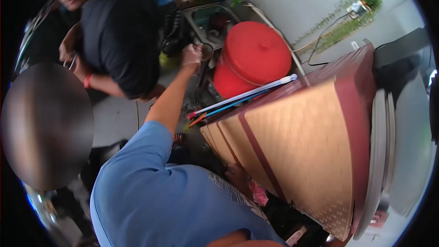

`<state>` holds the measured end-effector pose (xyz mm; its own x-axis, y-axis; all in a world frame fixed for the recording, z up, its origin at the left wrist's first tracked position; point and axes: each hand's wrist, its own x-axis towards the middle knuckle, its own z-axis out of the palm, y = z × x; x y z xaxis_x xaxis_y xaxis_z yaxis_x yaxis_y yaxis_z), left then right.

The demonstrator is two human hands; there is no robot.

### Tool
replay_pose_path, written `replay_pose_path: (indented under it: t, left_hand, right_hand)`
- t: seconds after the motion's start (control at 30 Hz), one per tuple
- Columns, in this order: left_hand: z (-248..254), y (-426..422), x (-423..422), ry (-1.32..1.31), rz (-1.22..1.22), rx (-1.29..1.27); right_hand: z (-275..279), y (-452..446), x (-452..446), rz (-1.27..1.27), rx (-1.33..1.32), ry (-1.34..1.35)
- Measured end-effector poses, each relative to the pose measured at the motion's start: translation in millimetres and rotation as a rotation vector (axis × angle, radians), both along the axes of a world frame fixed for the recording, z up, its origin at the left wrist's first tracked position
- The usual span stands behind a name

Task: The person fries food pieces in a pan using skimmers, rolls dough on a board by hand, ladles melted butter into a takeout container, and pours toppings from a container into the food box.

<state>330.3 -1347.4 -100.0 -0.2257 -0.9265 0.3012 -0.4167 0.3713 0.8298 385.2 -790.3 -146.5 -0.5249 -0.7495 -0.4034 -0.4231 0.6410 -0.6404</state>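
My left hand [192,55], in a thin clear glove, is at the end of my outstretched arm near the sink. Its fingers are closed on the edge of a dark round container [207,52], just left of the large red lidded bucket [258,52]. Beside the front of my blue shirt, a blurred brown shape [238,177] ends at a crumpled pink thing [259,194]. Whether this is my right hand, and what its fingers do, cannot be made out.
A person in a black shirt [121,32] stands at the left; another person's blurred head [48,126] is closer. A metal sink [190,16] is at the top. White and blue poles [247,95] lie along a large tan, maroon-edged box [297,142]. Grey panels [378,155] stand at the right.
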Motion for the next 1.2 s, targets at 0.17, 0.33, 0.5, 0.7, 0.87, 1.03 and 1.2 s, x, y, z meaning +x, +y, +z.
replay_pose_path:
  t: [0.17,0.33,0.5,0.7,0.87,1.03,1.2]
  left_hand:
    - [-3,-116,-93,0.429,-0.14,0.513]
    - [-72,-212,-189,0.903,-0.18,0.743]
    - [-125,-226,-208,0.999,-0.238,0.948]
    - [-247,-192,-185,1.208,-0.429,1.058]
    - [-311,-194,-164,1.08,-0.284,0.94]
    - [-364,-198,-162,0.924,-0.244,1.024]
    - [-353,-191,-152,0.928,-0.315,1.039]
  right_hand:
    - [29,12,34,-0.139,0.133,0.14]
    - [41,40,75,-0.282,0.464,-0.029]
    - [32,52,103,-0.367,0.597,-0.173]
    - [19,47,119,-0.495,0.649,-0.222]
    - [11,45,125,-0.549,0.691,-0.274]
    - [6,47,129,-0.584,0.728,-0.313]
    - [3,53,131,-0.596,0.756,-0.342]
